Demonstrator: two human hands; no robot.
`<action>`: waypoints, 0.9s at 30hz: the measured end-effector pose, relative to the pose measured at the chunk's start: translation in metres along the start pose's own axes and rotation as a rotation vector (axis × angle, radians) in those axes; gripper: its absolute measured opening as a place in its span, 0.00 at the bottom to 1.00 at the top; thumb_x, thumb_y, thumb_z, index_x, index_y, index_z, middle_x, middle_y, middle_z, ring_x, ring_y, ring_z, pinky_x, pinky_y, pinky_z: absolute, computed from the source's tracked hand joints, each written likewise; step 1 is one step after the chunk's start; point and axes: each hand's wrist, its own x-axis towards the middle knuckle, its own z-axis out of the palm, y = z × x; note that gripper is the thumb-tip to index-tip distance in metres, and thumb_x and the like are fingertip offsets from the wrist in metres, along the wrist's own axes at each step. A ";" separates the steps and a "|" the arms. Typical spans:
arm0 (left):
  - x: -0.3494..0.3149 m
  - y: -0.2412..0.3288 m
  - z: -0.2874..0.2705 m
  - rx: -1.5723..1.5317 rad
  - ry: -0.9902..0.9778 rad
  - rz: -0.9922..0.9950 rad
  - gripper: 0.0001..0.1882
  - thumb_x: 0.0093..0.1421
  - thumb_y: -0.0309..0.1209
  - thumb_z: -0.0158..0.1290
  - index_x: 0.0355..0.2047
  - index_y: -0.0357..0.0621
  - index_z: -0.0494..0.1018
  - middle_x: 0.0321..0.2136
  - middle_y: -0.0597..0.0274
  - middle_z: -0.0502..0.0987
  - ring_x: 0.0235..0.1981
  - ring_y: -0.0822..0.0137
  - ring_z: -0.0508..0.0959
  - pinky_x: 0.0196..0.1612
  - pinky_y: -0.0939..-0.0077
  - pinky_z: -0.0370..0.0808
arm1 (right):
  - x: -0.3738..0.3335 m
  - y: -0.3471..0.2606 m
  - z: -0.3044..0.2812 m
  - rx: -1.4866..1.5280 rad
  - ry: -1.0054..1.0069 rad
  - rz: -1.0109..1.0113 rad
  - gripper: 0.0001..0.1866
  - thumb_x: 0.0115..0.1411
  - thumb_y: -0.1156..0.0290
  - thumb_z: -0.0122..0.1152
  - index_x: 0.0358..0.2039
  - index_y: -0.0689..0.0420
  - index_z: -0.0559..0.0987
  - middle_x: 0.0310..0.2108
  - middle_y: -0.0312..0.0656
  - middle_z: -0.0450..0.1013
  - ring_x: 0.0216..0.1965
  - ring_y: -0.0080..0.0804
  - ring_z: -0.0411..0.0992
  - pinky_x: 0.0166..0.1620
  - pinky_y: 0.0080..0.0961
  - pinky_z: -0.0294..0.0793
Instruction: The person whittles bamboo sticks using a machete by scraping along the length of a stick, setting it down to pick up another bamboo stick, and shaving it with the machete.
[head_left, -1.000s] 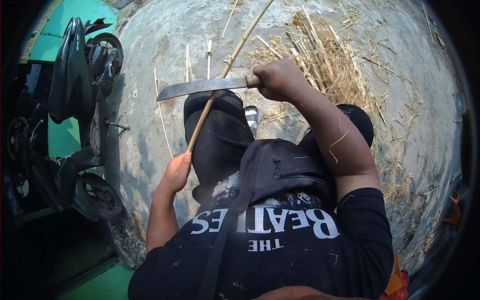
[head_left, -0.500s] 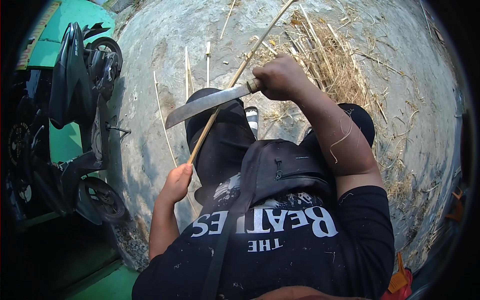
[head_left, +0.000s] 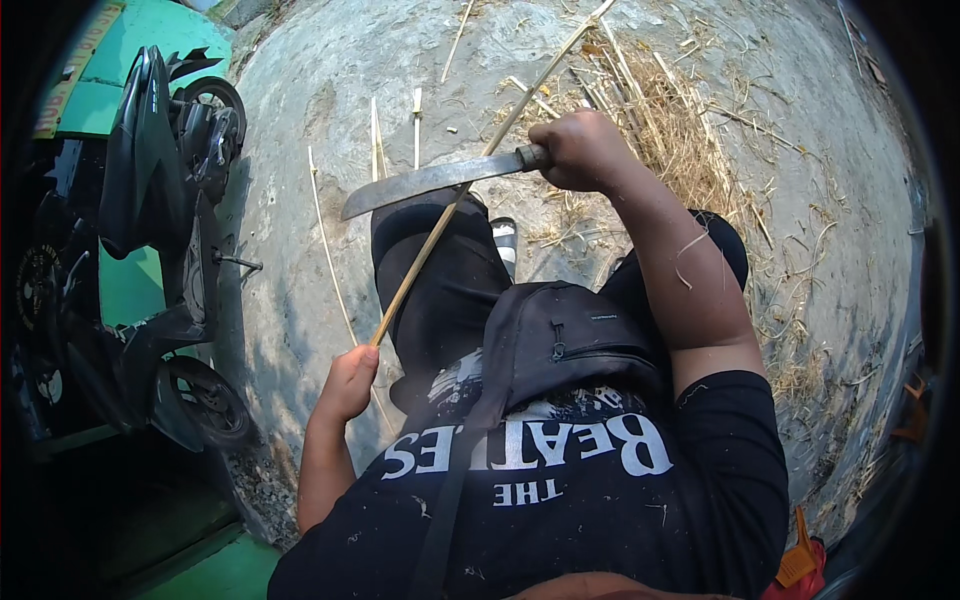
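My left hand (head_left: pixel 348 382) is closed round the near end of a long, thin bamboo strip (head_left: pixel 424 255). The strip slants up and away to the right, over my left knee. In my right hand (head_left: pixel 582 150) is the handle of a machete (head_left: pixel 430 180), its broad grey blade pointing left. The blade lies across the strip just above the knee and appears to touch it. A thin curled shaving clings to my right forearm.
A heap of bamboo shavings and split strips (head_left: pixel 680 140) lies on the concrete beyond my right hand. Several loose strips (head_left: pixel 318 200) lie to the left. A black motorcycle (head_left: pixel 160 240) stands at far left. A black bag (head_left: pixel 575 335) rests on my lap.
The machete and my right hand have moved slightly away and to the right along the strip. My left hand has shifted slightly nearer to me, still holding the strip's end.
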 end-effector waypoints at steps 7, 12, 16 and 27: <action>-0.008 -0.005 -0.009 -0.162 -0.062 -0.066 0.23 0.76 0.48 0.42 0.29 0.44 0.69 0.20 0.73 0.65 0.22 0.78 0.63 0.26 0.79 0.63 | 0.003 0.039 -0.016 0.110 -0.008 0.405 0.11 0.57 0.62 0.62 0.37 0.52 0.82 0.35 0.50 0.81 0.40 0.52 0.80 0.45 0.46 0.79; 0.002 -0.023 -0.004 -0.167 -0.078 -0.070 0.23 0.77 0.48 0.42 0.30 0.45 0.69 0.21 0.74 0.65 0.22 0.78 0.63 0.26 0.79 0.63 | -0.002 -0.006 0.008 0.006 0.085 -0.103 0.05 0.51 0.63 0.64 0.25 0.50 0.81 0.22 0.44 0.78 0.28 0.51 0.79 0.39 0.48 0.78; 0.002 -0.025 0.001 -0.129 -0.032 -0.014 0.25 0.76 0.52 0.42 0.30 0.45 0.69 0.22 0.75 0.65 0.22 0.78 0.63 0.27 0.80 0.64 | -0.005 0.011 -0.001 -0.024 -0.023 0.019 0.07 0.56 0.61 0.61 0.29 0.49 0.82 0.25 0.45 0.79 0.32 0.50 0.80 0.40 0.45 0.77; 0.022 -0.021 0.000 -0.215 -0.151 0.006 0.25 0.77 0.52 0.38 0.29 0.47 0.67 0.21 0.75 0.63 0.22 0.78 0.62 0.26 0.80 0.62 | -0.006 -0.011 -0.004 0.032 -0.009 0.048 0.09 0.55 0.62 0.63 0.32 0.53 0.82 0.27 0.53 0.79 0.35 0.53 0.80 0.41 0.48 0.78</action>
